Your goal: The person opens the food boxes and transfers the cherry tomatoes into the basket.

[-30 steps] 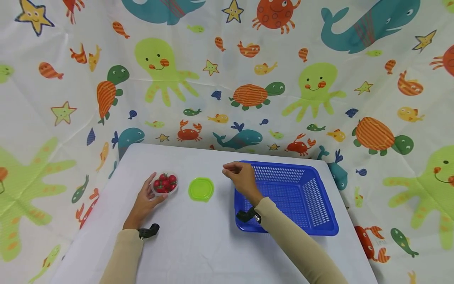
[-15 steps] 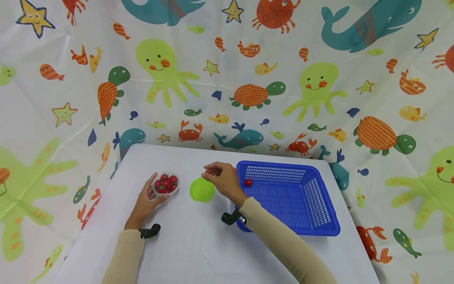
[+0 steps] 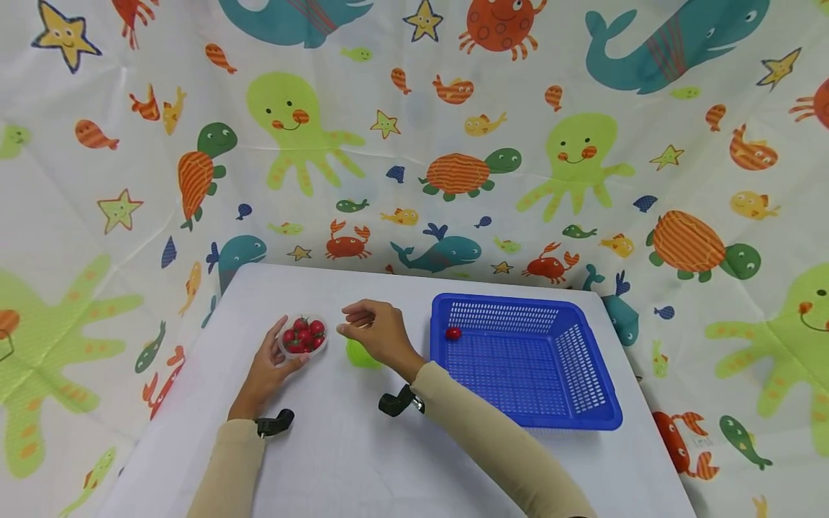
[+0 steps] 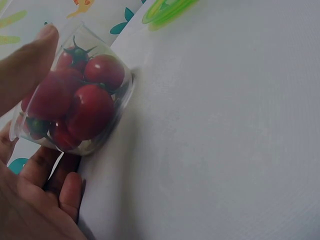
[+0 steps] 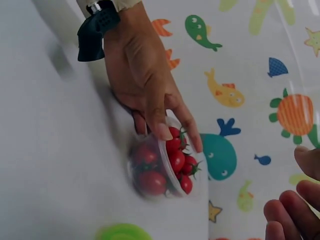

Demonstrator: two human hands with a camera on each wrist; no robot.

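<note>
A clear plastic tub (image 4: 125, 95) full of red cherry tomatoes (image 3: 303, 334) stands on the white table. My left hand (image 3: 264, 365) holds it, thumb on one side and fingers curled round the other. Green stems show on several of the tomatoes. My right hand (image 3: 378, 334) hangs over the bright green lid (image 3: 363, 354), fingers loosely bent and nothing in them; it covers part of the lid. In the right wrist view, the fingertips (image 5: 280, 210) show at the right edge. One cherry tomato (image 3: 453, 333) lies inside the blue basket (image 3: 524, 421), near its left wall.
The blue basket, with slotted walls, takes up the right part of the table (image 3: 324, 460). Behind the table hangs a white cloth (image 3: 401, 194) printed with sea animals. A black wrist camera (image 3: 275, 422) is strapped to the left wrist.
My right hand has moved left from over the basket's left edge to over the green lid. The single tomato in the basket has come into view. My left hand has stayed at the tub.
</note>
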